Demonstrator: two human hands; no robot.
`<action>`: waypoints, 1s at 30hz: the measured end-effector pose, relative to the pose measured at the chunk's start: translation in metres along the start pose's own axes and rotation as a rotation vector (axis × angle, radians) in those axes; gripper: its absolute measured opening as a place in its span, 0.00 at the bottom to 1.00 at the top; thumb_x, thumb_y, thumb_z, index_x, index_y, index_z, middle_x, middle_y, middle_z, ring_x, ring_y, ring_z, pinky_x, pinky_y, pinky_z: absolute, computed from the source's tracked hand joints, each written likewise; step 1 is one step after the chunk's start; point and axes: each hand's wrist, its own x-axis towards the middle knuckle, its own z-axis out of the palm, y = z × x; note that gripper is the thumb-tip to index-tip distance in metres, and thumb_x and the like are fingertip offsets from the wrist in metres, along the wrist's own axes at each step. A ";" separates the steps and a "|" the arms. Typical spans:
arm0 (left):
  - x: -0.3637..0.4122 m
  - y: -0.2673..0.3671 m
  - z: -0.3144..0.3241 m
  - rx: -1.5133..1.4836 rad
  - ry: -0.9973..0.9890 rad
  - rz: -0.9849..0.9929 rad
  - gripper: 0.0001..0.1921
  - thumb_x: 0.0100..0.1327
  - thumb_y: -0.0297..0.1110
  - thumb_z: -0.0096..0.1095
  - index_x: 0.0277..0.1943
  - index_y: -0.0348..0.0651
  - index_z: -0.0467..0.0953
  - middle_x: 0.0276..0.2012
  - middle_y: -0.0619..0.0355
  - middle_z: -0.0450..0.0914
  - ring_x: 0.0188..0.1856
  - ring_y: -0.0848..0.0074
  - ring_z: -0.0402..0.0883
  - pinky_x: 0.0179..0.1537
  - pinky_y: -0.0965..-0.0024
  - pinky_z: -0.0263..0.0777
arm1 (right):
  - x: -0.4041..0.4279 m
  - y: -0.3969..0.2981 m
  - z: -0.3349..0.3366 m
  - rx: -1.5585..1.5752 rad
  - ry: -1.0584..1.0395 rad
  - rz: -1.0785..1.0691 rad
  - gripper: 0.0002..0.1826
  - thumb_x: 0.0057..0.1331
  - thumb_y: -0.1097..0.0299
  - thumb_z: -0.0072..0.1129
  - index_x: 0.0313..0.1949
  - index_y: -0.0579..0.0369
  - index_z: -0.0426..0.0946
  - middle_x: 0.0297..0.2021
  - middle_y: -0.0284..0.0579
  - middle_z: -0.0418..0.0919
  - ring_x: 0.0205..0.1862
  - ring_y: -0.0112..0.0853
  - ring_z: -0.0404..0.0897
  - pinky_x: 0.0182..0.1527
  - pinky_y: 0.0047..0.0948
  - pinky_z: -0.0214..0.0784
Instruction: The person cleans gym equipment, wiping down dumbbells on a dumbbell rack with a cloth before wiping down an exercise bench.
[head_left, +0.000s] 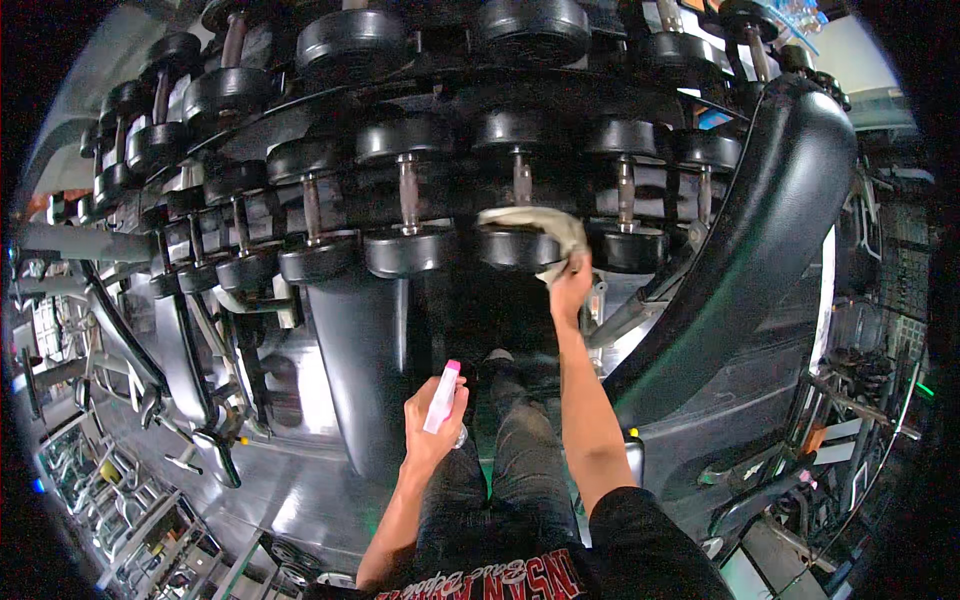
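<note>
In my left hand (433, 431) is a spray bottle, its white and pink trigger head (443, 397) pointing away from me. The bottle's body is mostly hidden by the hand and my legs. My right hand (571, 289) grips a pale cloth (551, 223), blurred and draped over the near head of a black dumbbell (520, 250). That dumbbell rests on the lower tier of a rack, and its metal handle (522, 180) shows beyond the cloth. Similar dumbbells flank it, one to the left (409, 251) and one to the right (628, 247).
An upper tier of dumbbells (354, 45) runs above this row. A padded black bench (757, 247) rises close on my right, and another bench pad (356, 367) stands on my left. More benches (180, 360) and gym machines (112, 495) stand farther left on the shiny floor (292, 465).
</note>
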 end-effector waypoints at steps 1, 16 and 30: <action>0.002 0.003 0.007 -0.027 -0.025 -0.019 0.07 0.62 0.29 0.64 0.40 0.35 0.80 0.27 0.55 0.79 0.26 0.78 0.76 0.30 0.73 0.69 | 0.009 0.032 -0.008 -0.027 0.119 0.210 0.21 0.66 0.71 0.49 0.59 0.60 0.68 0.60 0.60 0.69 0.60 0.55 0.69 0.60 0.44 0.62; -0.006 -0.006 0.003 -0.041 -0.038 -0.019 0.06 0.61 0.27 0.64 0.40 0.35 0.79 0.26 0.57 0.79 0.26 0.81 0.75 0.29 0.76 0.69 | -0.017 -0.115 0.050 -0.662 -0.621 -0.958 0.11 0.60 0.66 0.56 0.42 0.44 0.80 0.48 0.35 0.80 0.62 0.37 0.68 0.71 0.46 0.41; -0.010 -0.019 -0.018 0.038 0.010 0.121 0.06 0.62 0.26 0.62 0.41 0.34 0.78 0.24 0.60 0.77 0.25 0.85 0.73 0.26 0.76 0.68 | -0.069 0.020 -0.005 -0.139 -0.130 0.437 0.24 0.74 0.58 0.44 0.61 0.62 0.65 0.50 0.58 0.76 0.49 0.51 0.77 0.47 0.46 0.69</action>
